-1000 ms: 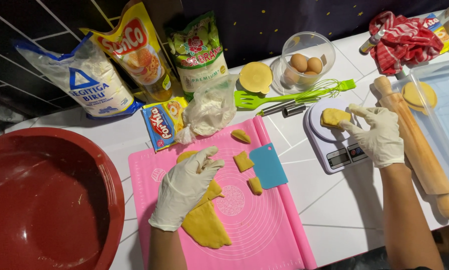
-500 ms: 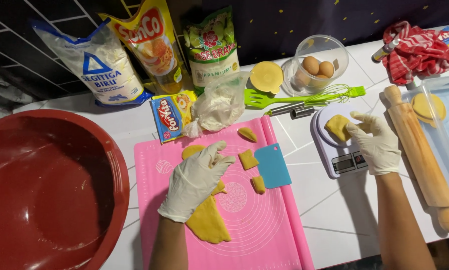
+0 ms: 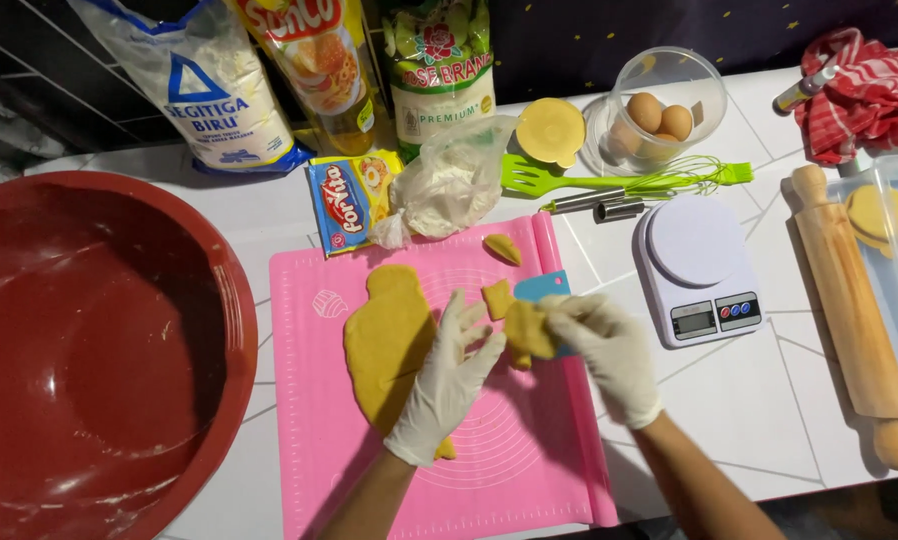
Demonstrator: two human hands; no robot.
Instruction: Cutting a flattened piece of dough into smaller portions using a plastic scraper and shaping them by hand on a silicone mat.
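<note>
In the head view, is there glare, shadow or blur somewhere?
Head view: soft glare streaks on the red bowl; both arms cast shadows on the pink mat; the left hand, right hand and dough piece look sharp; the upper edge is dark.

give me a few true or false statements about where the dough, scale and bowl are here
1. The right hand holds a small piece of dough over the pink mat. True.
2. A dough piece sits on the white scale. False: its platform is bare.
3. The red bowl is to the left of the mat. True.
4. The rolling pin lies on the mat. False: it lies on the counter right of the scale.
5. The left hand rests beside the large dough slab. True.
</note>
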